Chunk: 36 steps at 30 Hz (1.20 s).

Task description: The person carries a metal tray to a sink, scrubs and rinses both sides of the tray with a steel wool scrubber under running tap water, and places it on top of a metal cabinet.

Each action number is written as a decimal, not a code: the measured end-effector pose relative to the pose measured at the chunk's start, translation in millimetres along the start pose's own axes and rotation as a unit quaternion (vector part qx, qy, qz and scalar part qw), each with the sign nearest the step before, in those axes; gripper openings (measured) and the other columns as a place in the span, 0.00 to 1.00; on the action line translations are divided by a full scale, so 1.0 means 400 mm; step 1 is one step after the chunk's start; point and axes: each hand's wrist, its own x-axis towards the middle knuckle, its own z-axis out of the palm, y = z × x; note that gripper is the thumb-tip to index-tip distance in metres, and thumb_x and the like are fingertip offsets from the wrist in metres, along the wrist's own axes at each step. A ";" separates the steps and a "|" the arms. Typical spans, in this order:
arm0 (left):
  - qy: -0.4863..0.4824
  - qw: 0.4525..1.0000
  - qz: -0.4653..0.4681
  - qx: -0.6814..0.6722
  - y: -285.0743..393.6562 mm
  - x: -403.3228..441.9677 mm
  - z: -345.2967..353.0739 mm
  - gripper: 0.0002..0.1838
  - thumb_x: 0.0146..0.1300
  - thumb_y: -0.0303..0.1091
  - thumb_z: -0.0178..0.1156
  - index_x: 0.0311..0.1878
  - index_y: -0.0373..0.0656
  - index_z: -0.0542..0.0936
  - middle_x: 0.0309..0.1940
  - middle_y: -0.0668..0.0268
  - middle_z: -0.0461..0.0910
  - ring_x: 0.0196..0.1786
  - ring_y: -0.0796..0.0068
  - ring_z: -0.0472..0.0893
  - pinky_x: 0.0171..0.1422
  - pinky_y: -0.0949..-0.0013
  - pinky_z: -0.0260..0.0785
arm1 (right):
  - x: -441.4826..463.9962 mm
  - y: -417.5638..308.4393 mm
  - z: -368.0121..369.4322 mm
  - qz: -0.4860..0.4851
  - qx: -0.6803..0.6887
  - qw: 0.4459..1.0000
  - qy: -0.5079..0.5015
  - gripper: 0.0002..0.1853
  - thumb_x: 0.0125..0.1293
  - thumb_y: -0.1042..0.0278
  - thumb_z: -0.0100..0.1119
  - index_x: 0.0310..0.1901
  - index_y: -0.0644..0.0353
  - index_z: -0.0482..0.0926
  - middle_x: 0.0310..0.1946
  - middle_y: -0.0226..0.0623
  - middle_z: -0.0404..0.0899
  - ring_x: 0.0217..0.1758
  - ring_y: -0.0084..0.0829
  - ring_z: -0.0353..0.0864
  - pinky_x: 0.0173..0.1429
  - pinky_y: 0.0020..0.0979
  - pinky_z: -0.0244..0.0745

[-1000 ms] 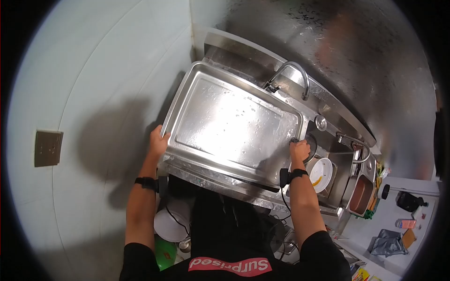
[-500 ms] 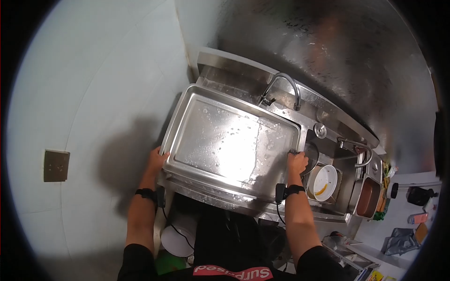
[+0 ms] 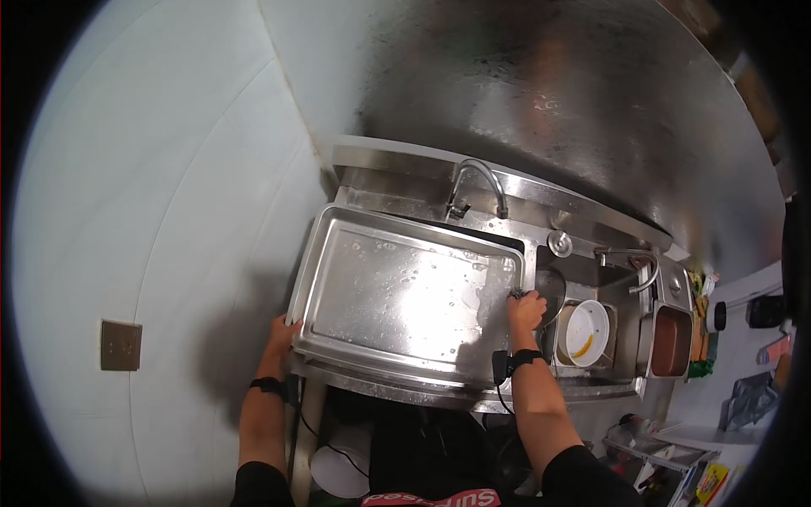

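Observation:
A large shallow stainless steel tray (image 3: 397, 291) lies slightly slanted across the left sink, wet and with droplets and a thin film of water in it. At its lower left corner my left hand (image 3: 282, 335) is closed on the rim, thumb on top. My right hand (image 3: 527, 311) is closed around a dark scouring pad, apparently steel wool (image 3: 517, 293), at the tray's right rim. The fingers' undersides are hidden.
A curved faucet (image 3: 480, 182) rises behind the tray. In the right basin sit a white bowl (image 3: 598, 325) with something yellow in it and a dark round lid or pan (image 3: 551, 291). A second faucet (image 3: 646, 266) and a brown-bottomed metal container (image 3: 670, 342) are further right. A wall stands close on the left.
The head view has tilted, so the sink and tray sit lower in the picture. Water inside the tray has spread a little to the right. Both hands keep their hold.

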 end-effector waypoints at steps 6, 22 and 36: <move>0.016 1.000 -0.010 -0.003 -0.016 0.010 -0.033 0.18 0.63 0.28 0.67 0.54 0.30 0.79 0.41 0.59 0.84 0.39 0.68 0.84 0.42 0.63 0.77 | 0.051 -0.049 -0.001 -0.039 0.024 0.999 -0.014 0.20 0.50 0.59 0.71 0.43 0.62 0.83 0.49 0.49 0.76 0.57 0.50 0.76 0.59 0.46 0.76; 0.049 0.994 0.006 0.102 -0.006 -0.035 -0.072 0.18 0.66 0.32 0.63 0.54 0.30 0.80 0.39 0.60 0.85 0.38 0.73 0.82 0.43 0.66 0.74 | 0.129 -0.019 0.052 -0.003 0.379 0.904 -0.196 0.16 0.56 0.67 0.61 0.43 0.69 0.80 0.33 0.37 0.81 0.34 0.28 0.78 0.41 0.34 0.71; -0.021 0.965 0.179 0.191 -0.014 -0.055 0.267 0.23 0.76 0.49 0.51 0.40 0.33 0.75 0.25 0.52 0.71 0.30 0.64 0.73 0.39 0.58 0.66 | 0.244 0.345 -0.272 0.015 0.394 0.914 -0.094 0.12 0.59 0.70 0.58 0.42 0.66 0.80 0.32 0.30 0.78 0.35 0.24 0.73 0.40 0.29 0.66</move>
